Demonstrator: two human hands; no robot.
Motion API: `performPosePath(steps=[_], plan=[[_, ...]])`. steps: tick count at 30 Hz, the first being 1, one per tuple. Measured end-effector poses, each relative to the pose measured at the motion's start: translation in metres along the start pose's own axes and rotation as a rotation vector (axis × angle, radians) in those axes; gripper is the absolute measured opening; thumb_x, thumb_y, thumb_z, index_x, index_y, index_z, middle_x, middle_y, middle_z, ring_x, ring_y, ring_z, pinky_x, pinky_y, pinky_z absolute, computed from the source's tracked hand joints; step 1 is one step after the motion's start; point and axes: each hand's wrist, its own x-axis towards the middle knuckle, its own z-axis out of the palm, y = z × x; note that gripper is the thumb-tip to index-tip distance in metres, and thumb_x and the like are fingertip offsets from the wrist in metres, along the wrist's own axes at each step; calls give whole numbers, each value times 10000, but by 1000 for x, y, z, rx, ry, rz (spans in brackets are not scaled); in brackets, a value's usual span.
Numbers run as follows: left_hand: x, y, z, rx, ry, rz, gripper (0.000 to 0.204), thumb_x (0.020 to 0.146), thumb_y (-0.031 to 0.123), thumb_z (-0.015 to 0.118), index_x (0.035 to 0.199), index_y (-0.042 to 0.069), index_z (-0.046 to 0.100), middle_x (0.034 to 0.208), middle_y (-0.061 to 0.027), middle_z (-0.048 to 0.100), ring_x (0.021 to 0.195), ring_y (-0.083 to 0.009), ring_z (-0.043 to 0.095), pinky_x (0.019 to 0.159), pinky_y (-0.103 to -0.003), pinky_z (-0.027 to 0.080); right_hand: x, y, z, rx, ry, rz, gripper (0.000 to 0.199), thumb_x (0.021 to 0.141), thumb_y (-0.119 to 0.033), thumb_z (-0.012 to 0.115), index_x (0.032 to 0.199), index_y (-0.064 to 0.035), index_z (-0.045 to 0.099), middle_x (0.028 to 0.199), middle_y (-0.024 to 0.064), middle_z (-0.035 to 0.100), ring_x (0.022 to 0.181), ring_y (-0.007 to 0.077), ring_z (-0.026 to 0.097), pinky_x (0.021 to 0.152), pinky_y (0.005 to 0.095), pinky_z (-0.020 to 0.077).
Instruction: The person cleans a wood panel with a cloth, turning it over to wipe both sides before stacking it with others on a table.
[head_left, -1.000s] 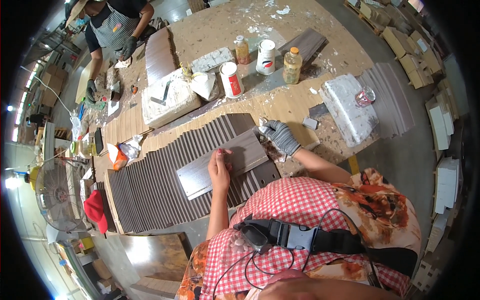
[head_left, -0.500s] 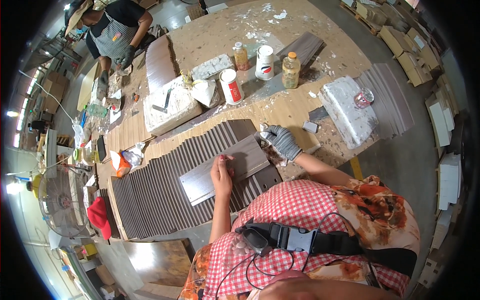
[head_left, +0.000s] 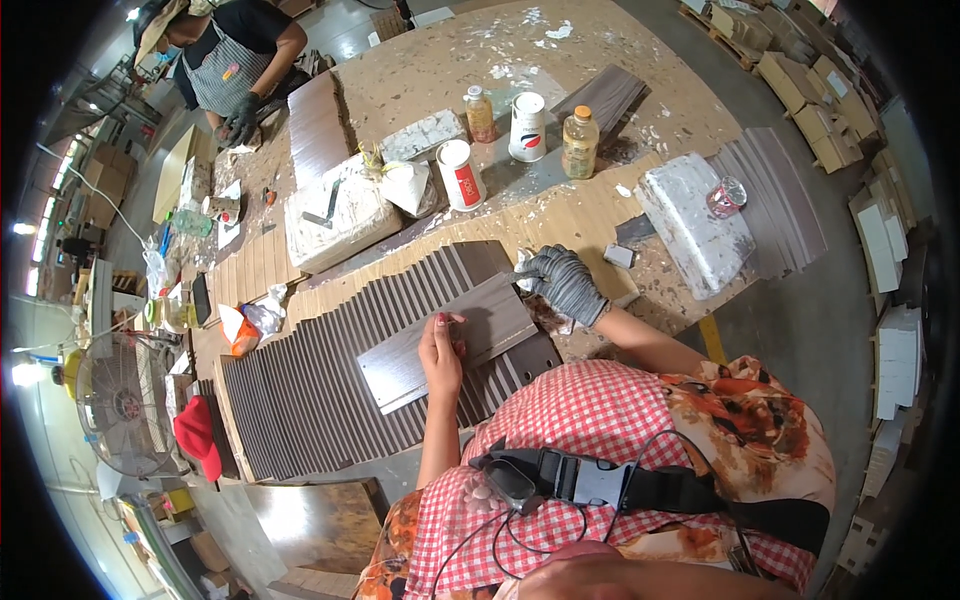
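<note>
A flat grey wood-grain board (head_left: 495, 310) lies slantwise across a long row of overlapping dark panels (head_left: 310, 375). My bare left hand (head_left: 441, 358) grips the board around its middle, with the fingers curled over its top face. At the board's far right corner is my right hand (head_left: 566, 283), in a grey striped glove. Its fingertips are pinched on a small white rag-like wad (head_left: 524, 264) against the board's end edge. The glove partly hides the wad.
Beyond the panels stand white cups (head_left: 461, 178), an orange-capped bottle (head_left: 580, 145) and a white wrapped block (head_left: 340, 212). To the right, another wrapped block (head_left: 695, 225) carries a small can (head_left: 727, 197). A co-worker (head_left: 235, 75) works at the far left, and a fan (head_left: 126, 405) stands left.
My gloved right hand has shifted slightly up and left along the board's end. The left hand and board have barely moved. The co-worker's hands have come together.
</note>
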Motion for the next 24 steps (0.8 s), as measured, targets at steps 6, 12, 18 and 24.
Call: performPosePath(steps=[6,12,18,24], plan=[[0,8,4,59,4,77,364,1029,264,343,899,28,588,713,32,486,565,-25,351,508,-204,283,-3,5,2,-20,32,-102,172,781,-209,699,927,-119,707,915,102,659,903,293,589,848,391,465],[-1,5,4,38,13,60,370,1030,278,343,895,35,587,658,38,464,524,-26,349,482,-200,277,1,0,-4,20,-18,57,201,769,-196,714,946,-102,696,943,102,650,889,292,588,837,396,471],[1,1,3,27,15,54,371,1029,299,352,890,44,584,596,46,432,482,-28,342,455,-196,272,-1,4,5,13,48,-54,195,765,-194,716,936,-101,707,908,107,652,858,294,585,814,397,474],[-2,-1,2,32,46,31,357,1024,321,362,907,59,575,686,34,487,512,-24,365,474,-183,310,0,-6,4,23,57,-53,198,756,-176,711,933,-88,698,905,112,652,846,291,585,814,395,469]])
